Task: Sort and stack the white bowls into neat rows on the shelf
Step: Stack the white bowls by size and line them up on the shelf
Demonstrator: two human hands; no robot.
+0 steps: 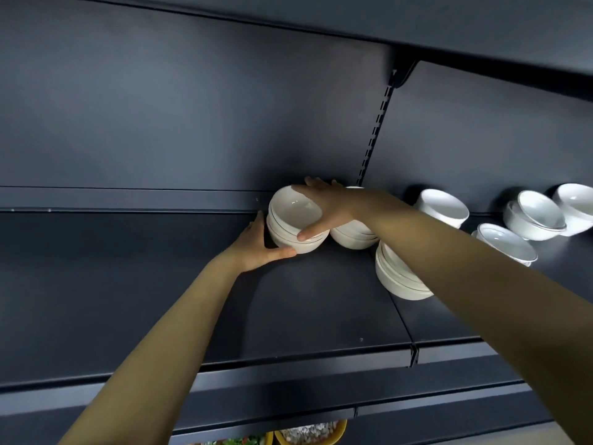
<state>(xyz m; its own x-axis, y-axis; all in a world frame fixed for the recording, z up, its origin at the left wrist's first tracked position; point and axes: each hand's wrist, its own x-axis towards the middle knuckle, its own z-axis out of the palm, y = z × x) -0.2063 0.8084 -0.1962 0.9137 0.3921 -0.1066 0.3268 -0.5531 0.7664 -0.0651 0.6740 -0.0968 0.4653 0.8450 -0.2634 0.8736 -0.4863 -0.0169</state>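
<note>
Both hands' grip clasps a stack of white bowls (296,224) on the dark shelf (160,284).

We seem to be in a shop: the dark metal shelving (224,284) has a slotted upright (375,133) with clip-in brackets and flat price-strip front edges (typical gondola display units). White bowls (442,207) sit out as stock, and yellow tubs (311,433) show below.
</note>
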